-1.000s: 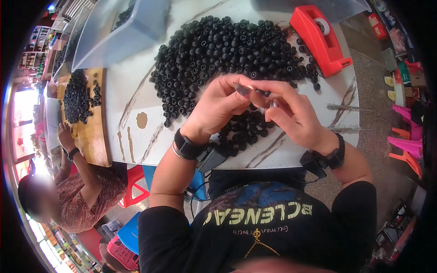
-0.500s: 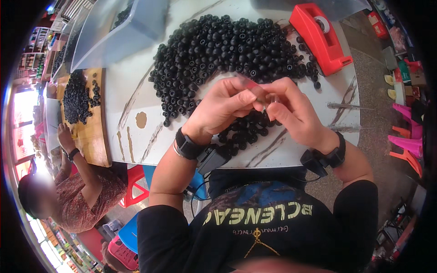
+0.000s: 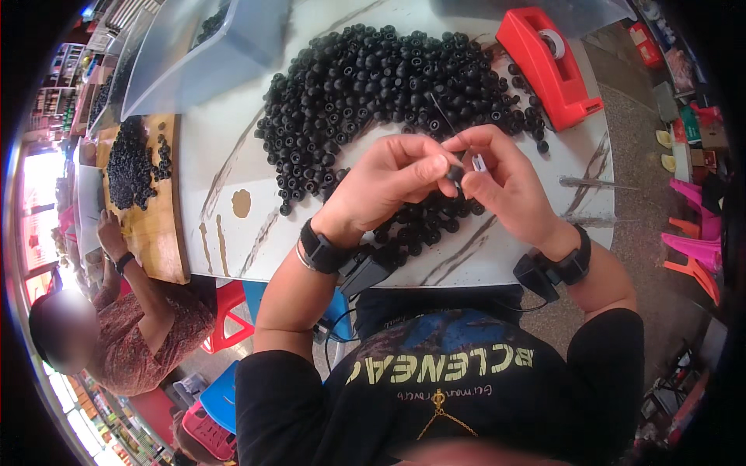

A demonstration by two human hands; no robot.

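Both my hands meet above the near edge of a large heap of small round black caps, many showing a hollow end. Between the thumb and fingers of my left hand is one black cap. My right hand, close against it, pinches a slim tool with a pale metallic end; a thin dark strip sticks out beyond the fingers, seemingly part of it. Its exact kind cannot be made out. A smaller group of caps lies below my hands, partly covered by them.
A red tape dispenser stands at the table's far right. To the far left is a translucent plastic bin. Another person sits left at a wooden board bearing more black pieces. Cables hang from my wrist devices.
The thin strip, a reddish blur across my fingers before, now points away as a dark line. My right hand has turned slightly, and the cap in my left fingers shows more clearly.
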